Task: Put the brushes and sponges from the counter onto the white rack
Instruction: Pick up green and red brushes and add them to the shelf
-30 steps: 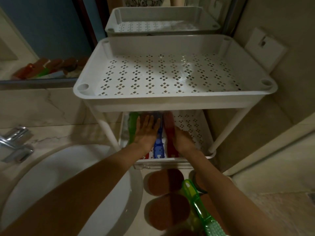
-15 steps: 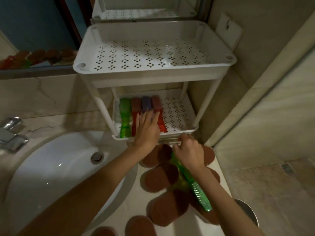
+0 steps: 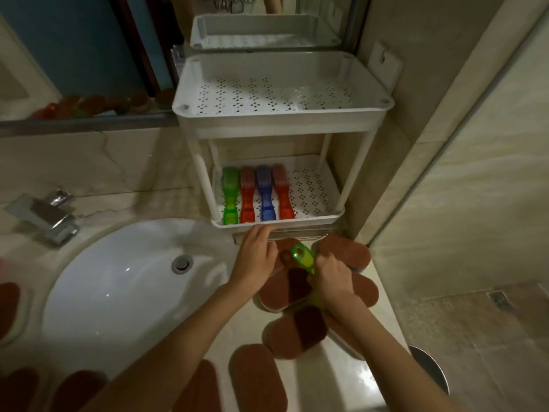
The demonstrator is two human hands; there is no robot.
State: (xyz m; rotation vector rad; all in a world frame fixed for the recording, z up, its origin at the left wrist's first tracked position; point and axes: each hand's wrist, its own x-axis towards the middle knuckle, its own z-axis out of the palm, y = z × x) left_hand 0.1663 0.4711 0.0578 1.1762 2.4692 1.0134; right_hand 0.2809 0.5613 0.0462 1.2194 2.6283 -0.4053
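The white rack has two perforated tiers; the top one is bare. On the lower tier four brushes lie side by side, handles toward the front rim just beyond the left fingertips: green, red, blue, red. A fifth green brush sticks out from the right fingers, handle loop forward. Brown oval sponges lie under and around both hands, some overlapping.
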